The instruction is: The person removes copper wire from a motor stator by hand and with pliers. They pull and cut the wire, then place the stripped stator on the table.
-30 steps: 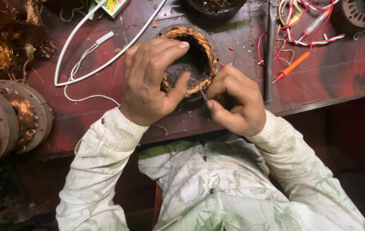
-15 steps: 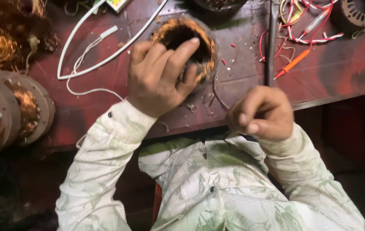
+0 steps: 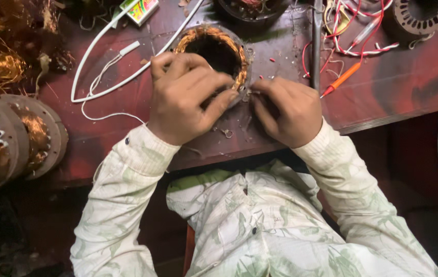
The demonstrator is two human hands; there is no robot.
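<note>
A round motor stator [image 3: 214, 43] with copper windings lies on the dark red table [image 3: 393, 87]. My left hand [image 3: 185, 97] rests over its near edge, fingers curled around the rim and gripping it. My right hand [image 3: 286, 110] sits just right of the stator, fingertips pinched at the winding's edge near a small wire end; what it pinches is too small to tell. Both sleeves are pale with a leaf print.
White cables [image 3: 111, 66] loop at the left. An orange-handled screwdriver [image 3: 343, 78] and red-and-white wires [image 3: 363, 36] lie at the right, with another stator [image 3: 419, 15] in the far right corner. Round motor parts with copper coils [image 3: 13, 138] stack at the left edge.
My right hand pulled back toward my body, then returned to the stator's right edge. My left hand stayed on the stator, shifting its grip slightly.
</note>
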